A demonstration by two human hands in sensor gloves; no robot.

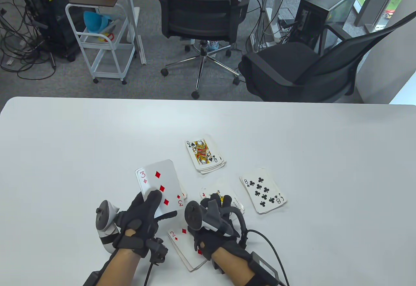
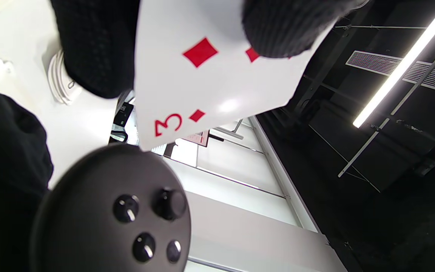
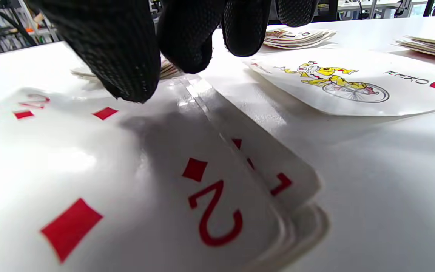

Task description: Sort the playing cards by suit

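Note:
My left hand (image 1: pixel 152 203) holds the 3 of diamonds (image 1: pixel 159 182) face up above the table, thumb on its face. The card fills the top of the left wrist view (image 2: pixel 210 83). My right hand (image 1: pixel 216 206) hangs over the far end of a face-up stack topped by the 2 of diamonds (image 1: pixel 180 239), close up in the right wrist view (image 3: pixel 127 181). Its fingertips (image 3: pixel 127 68) are at the card's far end and grip nothing. A joker (image 3: pixel 338 87) lies just beyond them.
A pile topped by the queen of spades (image 1: pixel 203 154) lies further back. A pile topped by the 8 of clubs (image 1: pixel 263 190) lies to the right. Another small pile (image 1: pixel 184 195) peeks out behind the held card. The white table (image 1: pixel 65 143) stretches left and right.

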